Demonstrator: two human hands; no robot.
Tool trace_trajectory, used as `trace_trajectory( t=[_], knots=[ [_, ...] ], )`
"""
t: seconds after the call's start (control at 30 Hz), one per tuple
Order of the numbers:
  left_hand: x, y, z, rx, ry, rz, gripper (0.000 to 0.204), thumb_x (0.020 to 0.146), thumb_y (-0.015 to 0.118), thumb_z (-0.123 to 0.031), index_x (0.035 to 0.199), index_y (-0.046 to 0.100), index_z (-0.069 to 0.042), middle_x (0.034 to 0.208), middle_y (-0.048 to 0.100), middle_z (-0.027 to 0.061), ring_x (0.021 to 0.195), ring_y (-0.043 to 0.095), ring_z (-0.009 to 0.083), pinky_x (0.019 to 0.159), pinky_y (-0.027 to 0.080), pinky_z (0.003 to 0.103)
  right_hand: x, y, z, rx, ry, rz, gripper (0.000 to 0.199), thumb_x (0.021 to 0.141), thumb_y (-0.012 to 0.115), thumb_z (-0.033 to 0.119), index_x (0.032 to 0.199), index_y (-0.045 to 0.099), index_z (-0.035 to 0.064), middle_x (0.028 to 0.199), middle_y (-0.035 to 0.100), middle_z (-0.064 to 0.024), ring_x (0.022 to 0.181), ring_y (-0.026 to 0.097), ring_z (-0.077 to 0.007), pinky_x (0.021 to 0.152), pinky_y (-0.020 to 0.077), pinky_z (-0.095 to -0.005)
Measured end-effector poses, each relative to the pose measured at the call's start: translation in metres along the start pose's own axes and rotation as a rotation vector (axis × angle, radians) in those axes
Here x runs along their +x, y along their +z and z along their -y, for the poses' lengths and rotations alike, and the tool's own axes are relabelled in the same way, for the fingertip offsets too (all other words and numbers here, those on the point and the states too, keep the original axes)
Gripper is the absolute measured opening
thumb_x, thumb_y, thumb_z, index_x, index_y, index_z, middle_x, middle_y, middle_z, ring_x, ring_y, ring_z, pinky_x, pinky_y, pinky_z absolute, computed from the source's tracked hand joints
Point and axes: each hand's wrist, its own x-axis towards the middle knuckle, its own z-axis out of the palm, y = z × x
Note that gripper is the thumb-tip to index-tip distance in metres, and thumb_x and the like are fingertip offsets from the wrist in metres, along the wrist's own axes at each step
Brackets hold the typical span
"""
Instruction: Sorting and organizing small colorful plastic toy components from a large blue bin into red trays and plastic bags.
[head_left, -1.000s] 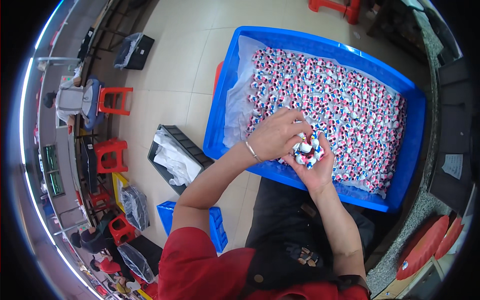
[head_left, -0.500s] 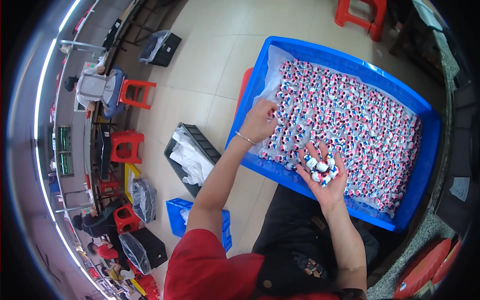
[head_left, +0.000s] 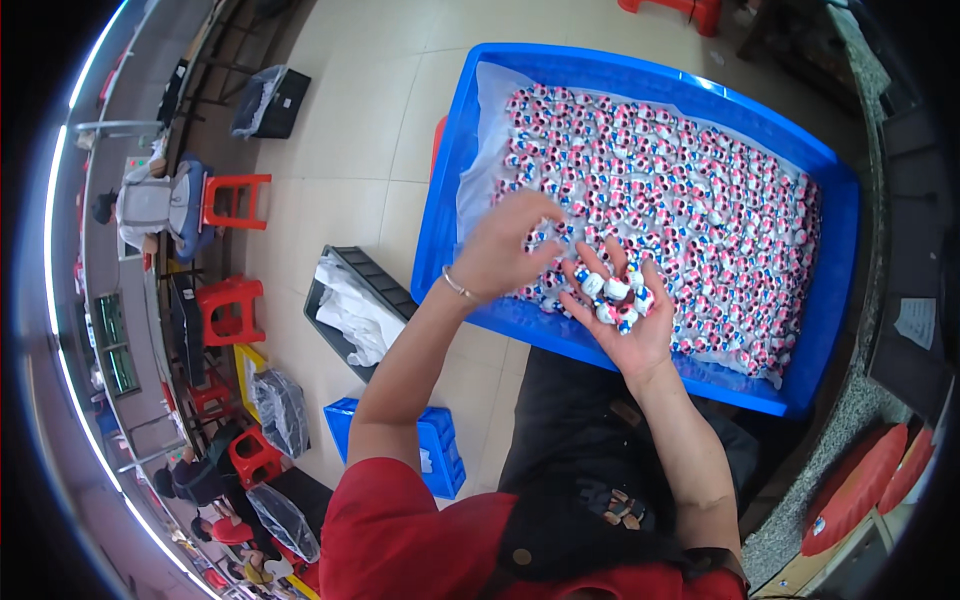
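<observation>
Blue plastic tray brims with small red, white and blue pieces, a handful cupped in the open right hand at its near rim, while the left hand, fingers loosely spread, hovers just beside it.

The blue tray was packed wall to wall with small pieces, leaving no bare bottom to reach. Above the heap the way stood open. Both hands crowded the near rim, the left hand just beside the right hand.
</observation>
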Motion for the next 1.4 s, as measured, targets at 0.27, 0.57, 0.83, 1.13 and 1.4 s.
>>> trace_trajectory(
  t=[0.27, 0.57, 0.83, 1.13, 1.4],
  knots=[
    [-0.020, 0.025, -0.040, 0.008, 0.163, 0.217, 0.021, 0.072, 0.064, -0.003, 0.092, 0.059, -0.008, 0.095, 0.057, 0.0092, 0.091, 0.056, 0.0294, 0.079, 0.046, 0.036, -0.006, -0.005, -0.011, -0.062, -0.007, -0.031, 0.047, 0.098, 0.039, 0.042, 0.132, 0.052, 0.0117, 0.127, 0.056, -0.0072, 0.122, 0.049, -0.0241, 0.103, 0.0370, -0.0480],
    [-0.035, 0.017, -0.025, -0.289, -0.038, 0.223, 0.020, 0.079, 0.066, -0.007, 0.099, 0.065, -0.010, 0.091, 0.057, 0.0057, 0.083, 0.059, 0.0221, 0.072, 0.049, 0.033, -0.002, -0.017, -0.010, -0.062, -0.001, -0.068, 0.048, 0.095, 0.045, 0.042, 0.133, 0.050, 0.0131, 0.126, 0.055, -0.0172, 0.112, 0.055, -0.0332, 0.102, 0.0381, -0.0534],
    [-0.038, -0.007, 0.037, -0.209, -0.307, -0.068, 0.024, 0.077, 0.069, -0.004, 0.100, 0.063, -0.006, 0.094, 0.060, 0.0084, 0.083, 0.059, 0.0245, 0.073, 0.049, 0.030, -0.004, -0.007, -0.008, -0.003, 0.000, -0.069, 0.046, 0.096, 0.044, 0.039, 0.131, 0.049, 0.0097, 0.140, 0.044, -0.0194, 0.134, 0.037, -0.0351, 0.106, 0.0311, -0.0580],
    [-0.053, 0.025, 0.103, 0.261, -0.324, 0.026, 0.027, 0.075, 0.067, -0.005, 0.100, 0.058, -0.006, 0.097, 0.060, 0.0131, 0.088, 0.061, 0.0329, 0.076, 0.050, 0.039, -0.005, -0.008, -0.006, 0.006, 0.017, -0.015, 0.049, 0.095, 0.045, 0.040, 0.134, 0.048, 0.0110, 0.142, 0.042, -0.0180, 0.133, 0.039, -0.0336, 0.104, 0.0316, -0.0598],
    [-0.047, 0.021, 0.083, 0.466, -0.120, -0.018, 0.032, 0.076, 0.069, -0.010, 0.106, 0.059, -0.006, 0.099, 0.062, 0.0121, 0.091, 0.062, 0.0336, 0.079, 0.050, 0.040, -0.001, -0.006, -0.008, 0.034, 0.042, -0.012, 0.048, 0.096, 0.042, 0.043, 0.132, 0.051, 0.0130, 0.143, 0.041, -0.0172, 0.134, 0.036, -0.0338, 0.105, 0.0287, -0.0604]
  ],
)
